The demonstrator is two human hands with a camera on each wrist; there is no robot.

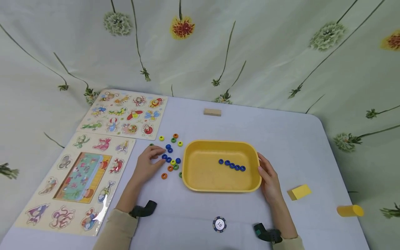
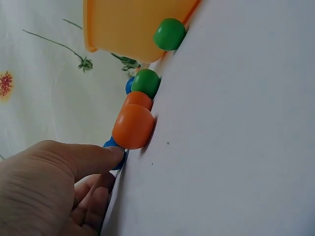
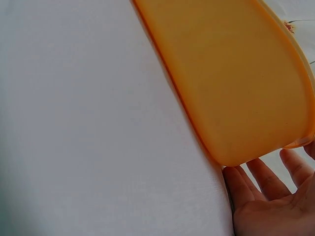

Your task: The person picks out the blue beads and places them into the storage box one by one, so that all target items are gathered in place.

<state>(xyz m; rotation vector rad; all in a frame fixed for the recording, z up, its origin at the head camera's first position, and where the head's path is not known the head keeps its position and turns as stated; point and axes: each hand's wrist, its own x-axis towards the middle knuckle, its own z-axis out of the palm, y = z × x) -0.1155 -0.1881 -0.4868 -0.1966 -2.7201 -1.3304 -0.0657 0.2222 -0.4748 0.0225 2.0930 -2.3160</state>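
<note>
My left hand (image 1: 147, 163) is among loose beads left of the yellow tray. Its thumb and fingertips pinch a blue bead (image 1: 164, 156), mostly hidden behind the thumb in the left wrist view. Close by lie more blue beads (image 1: 169, 159), orange beads (image 2: 133, 126), green beads (image 2: 146, 83) and yellow beads (image 1: 180, 143). My right hand (image 1: 269, 178) holds the right end of the yellow tray (image 1: 218, 188), thumb at the rim and fingers against the outer wall. Inside the tray, several blue beads (image 1: 232, 165) form a slanting row.
Two picture boards (image 1: 123, 114) with animal stickers cover the left side. A wooden block (image 1: 212, 112) lies behind the tray. A poker chip (image 1: 219, 224) is in front, with a yellow block (image 1: 299, 192) and yellow cylinder (image 1: 350, 210) at right. A flowered cloth hangs behind.
</note>
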